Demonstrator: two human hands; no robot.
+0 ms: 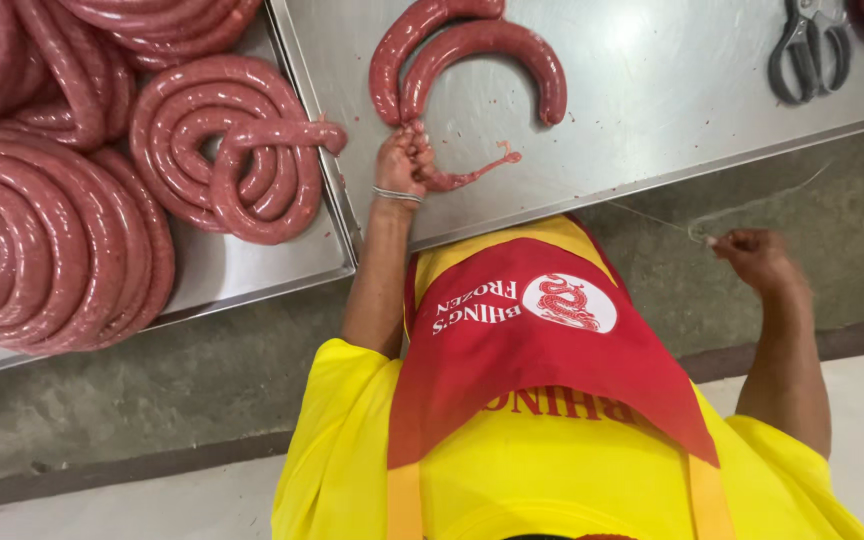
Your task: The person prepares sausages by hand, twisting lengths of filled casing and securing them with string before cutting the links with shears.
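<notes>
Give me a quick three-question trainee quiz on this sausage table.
1. True or false: the left hand has its fingers pinched on the end of the curved red sausage link on the steel table.
2. The right hand holds: A) a knife B) a thin pale string C) nothing.
3. Fill in: the coiled red sausages lie on a shallow steel ____.
Key: 1 true; 2 B; 3 tray.

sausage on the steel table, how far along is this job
Done: two curved links lie formed on the table. In hand: the left hand pinches the casing end while the right hand pulls a thin string. Left: the long coils on the tray are undivided.
</notes>
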